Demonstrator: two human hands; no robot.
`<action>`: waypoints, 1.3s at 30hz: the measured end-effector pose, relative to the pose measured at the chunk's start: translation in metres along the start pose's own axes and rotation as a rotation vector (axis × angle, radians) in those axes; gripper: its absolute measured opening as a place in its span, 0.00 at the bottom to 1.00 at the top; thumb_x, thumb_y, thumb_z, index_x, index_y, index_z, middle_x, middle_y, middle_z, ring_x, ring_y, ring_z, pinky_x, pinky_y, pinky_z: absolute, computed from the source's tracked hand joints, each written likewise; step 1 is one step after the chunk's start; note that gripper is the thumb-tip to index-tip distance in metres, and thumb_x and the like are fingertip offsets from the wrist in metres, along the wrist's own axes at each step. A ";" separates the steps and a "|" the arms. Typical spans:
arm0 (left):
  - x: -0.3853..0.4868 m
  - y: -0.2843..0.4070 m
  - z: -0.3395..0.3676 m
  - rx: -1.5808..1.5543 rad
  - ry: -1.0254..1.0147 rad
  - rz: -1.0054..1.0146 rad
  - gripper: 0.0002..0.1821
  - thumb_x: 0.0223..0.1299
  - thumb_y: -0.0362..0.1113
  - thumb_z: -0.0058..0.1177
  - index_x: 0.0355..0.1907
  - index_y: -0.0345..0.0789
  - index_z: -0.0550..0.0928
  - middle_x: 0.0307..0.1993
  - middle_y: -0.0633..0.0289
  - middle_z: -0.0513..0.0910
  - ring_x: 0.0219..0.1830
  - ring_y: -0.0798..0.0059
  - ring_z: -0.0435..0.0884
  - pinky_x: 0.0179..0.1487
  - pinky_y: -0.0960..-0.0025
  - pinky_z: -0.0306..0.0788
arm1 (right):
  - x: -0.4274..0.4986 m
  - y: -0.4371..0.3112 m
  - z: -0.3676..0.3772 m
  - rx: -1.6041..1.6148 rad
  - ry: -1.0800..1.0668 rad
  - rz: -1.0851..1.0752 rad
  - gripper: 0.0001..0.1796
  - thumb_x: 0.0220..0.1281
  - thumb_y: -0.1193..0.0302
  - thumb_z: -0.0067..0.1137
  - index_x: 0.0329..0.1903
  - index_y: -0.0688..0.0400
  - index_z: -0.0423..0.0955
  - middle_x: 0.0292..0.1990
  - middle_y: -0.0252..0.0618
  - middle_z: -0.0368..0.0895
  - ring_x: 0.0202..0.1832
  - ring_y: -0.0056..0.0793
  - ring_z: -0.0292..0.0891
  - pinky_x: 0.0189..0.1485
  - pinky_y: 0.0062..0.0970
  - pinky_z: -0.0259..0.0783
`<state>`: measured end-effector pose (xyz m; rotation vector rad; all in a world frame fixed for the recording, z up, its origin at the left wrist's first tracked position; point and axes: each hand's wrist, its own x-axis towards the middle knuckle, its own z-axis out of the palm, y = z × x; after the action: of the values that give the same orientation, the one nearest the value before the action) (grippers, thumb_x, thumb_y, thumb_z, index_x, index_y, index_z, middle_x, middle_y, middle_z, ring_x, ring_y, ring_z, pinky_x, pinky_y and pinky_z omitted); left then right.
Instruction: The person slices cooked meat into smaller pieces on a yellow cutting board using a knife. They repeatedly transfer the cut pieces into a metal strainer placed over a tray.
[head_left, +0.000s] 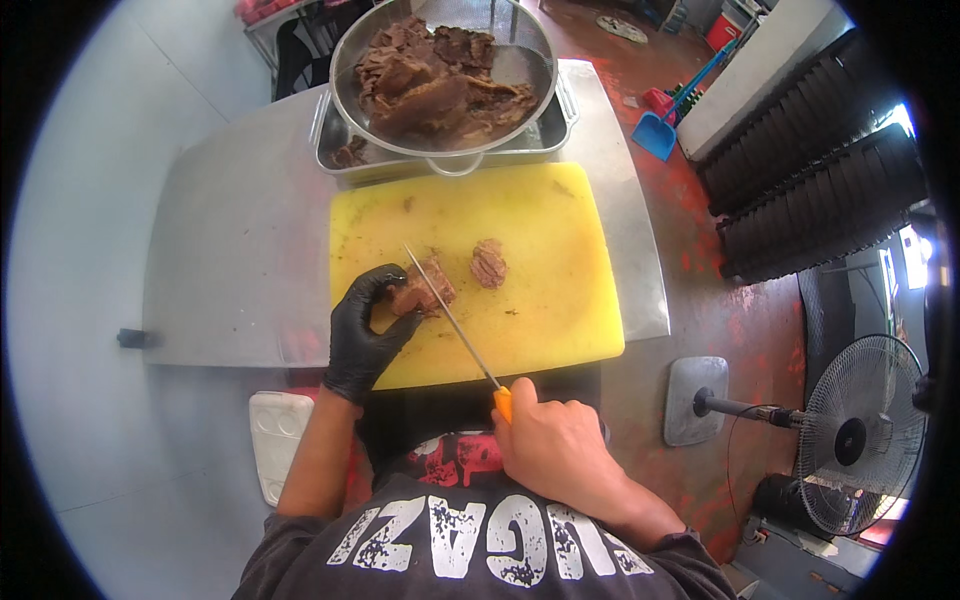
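Observation:
My left hand (367, 326), in a black glove, pinches a chunk of cooked meat (414, 296) from its left side against the yellow cutting board (547, 315). My bare right hand (551, 431) grips the orange handle of a knife (466, 339). The narrow blade runs up and to the left, lying across the chunk to the right of my gloved fingers. How deep its edge sits in the meat cannot be told. To the right of the blade, a smaller cut piece of meat (489, 264) lies flat on the board. Small meat crumbs are scattered around both.
Beyond the board, a mesh strainer (525, 131) heaped with cooked meat (442, 90) rests over a metal tray (559, 139) on the metal table (232, 225). A pedestal fan (851, 442) stands at right. A blue dustpan (655, 136) and stacked black trays (825, 195) lie beyond the table's right edge.

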<state>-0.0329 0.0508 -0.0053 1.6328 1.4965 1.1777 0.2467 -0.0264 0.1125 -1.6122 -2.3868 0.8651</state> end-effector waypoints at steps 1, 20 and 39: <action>0.000 -0.002 0.001 -0.006 0.008 0.009 0.29 0.58 0.31 0.80 0.62 0.32 0.85 0.59 0.57 0.89 0.57 0.69 0.88 0.66 0.64 0.81 | 0.002 -0.002 0.002 0.006 -0.003 0.016 0.17 0.81 0.63 0.60 0.39 0.63 0.71 0.17 0.50 0.81 0.19 0.56 0.81 0.26 0.52 0.76; 0.003 0.005 0.015 0.117 0.103 0.152 0.26 0.55 0.31 0.81 0.57 0.31 0.87 0.54 0.52 0.91 0.53 0.61 0.92 0.60 0.62 0.84 | 0.117 -0.008 0.037 0.062 0.032 -0.019 0.15 0.77 0.66 0.57 0.42 0.69 0.74 0.24 0.61 0.85 0.29 0.65 0.87 0.35 0.58 0.80; -0.001 0.000 0.008 0.027 0.108 0.037 0.25 0.59 0.34 0.82 0.57 0.32 0.88 0.54 0.55 0.92 0.54 0.67 0.91 0.63 0.64 0.84 | 0.043 0.006 0.043 -0.089 -0.126 0.070 0.14 0.76 0.66 0.58 0.44 0.67 0.73 0.26 0.58 0.88 0.30 0.61 0.89 0.34 0.54 0.83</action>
<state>-0.0260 0.0504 -0.0091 1.6439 1.5608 1.2889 0.2163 -0.0035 0.0649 -1.7331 -2.5002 0.9101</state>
